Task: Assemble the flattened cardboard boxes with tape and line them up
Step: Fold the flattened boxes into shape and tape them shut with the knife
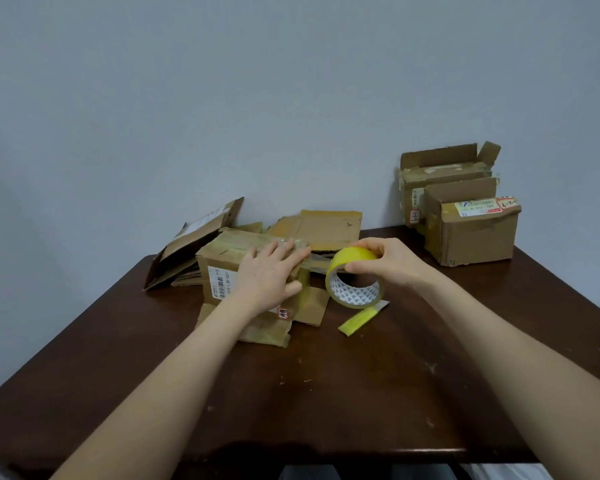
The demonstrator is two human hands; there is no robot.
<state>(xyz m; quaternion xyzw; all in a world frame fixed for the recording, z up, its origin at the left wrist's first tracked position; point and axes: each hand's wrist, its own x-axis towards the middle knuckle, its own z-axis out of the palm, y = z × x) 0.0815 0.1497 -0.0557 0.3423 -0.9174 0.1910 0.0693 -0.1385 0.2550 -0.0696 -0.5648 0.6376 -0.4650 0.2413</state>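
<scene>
A small cardboard box (219, 271) with a barcode label stands mid-table, its lower flaps splayed on the wood. My left hand (269, 275) lies flat on its top right corner, fingers straight, pressing tape down. My right hand (387, 261) grips a yellow tape roll (355, 282) just right of the box, and a strip of tape runs from the roll to the box. Flattened cardboard (326, 228) lies behind the box, with more flattened pieces (187, 251) leaning at the left. Two assembled boxes (471, 230) stand at the back right.
A yellow-handled utility knife (361, 318) lies on the dark wooden table (326, 393) just below the tape roll. A plain grey wall rises behind the table. The table's near edge runs along the bottom of the view.
</scene>
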